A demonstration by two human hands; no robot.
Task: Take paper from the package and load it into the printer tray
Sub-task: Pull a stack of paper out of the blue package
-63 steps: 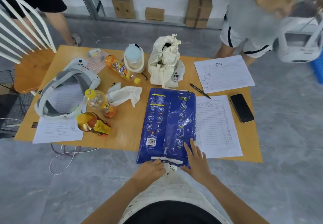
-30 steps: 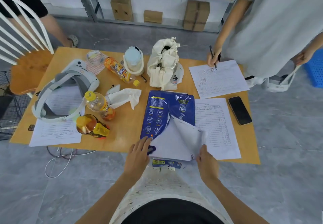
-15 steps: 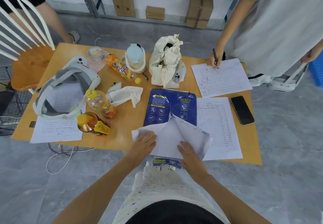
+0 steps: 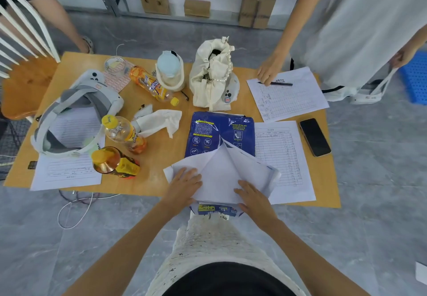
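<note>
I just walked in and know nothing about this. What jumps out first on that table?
At the near edge, two bare hands, left hand and right hand, press on white flaps peeled back from a blue paper package. To the left lies a clutter of orange drink bottles and a white headset. At the far right, another person's hand rests by a pen on a printed form.

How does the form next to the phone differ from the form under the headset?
The form by the phone has a fine grid filled with handwriting; the form under the headset has wide ruled lines, mostly blank. The first lies fully exposed except where the pulled-open wrapper overlaps its edge; the second is half covered by the headset. Both are white sheets lying flat on the table.
</note>
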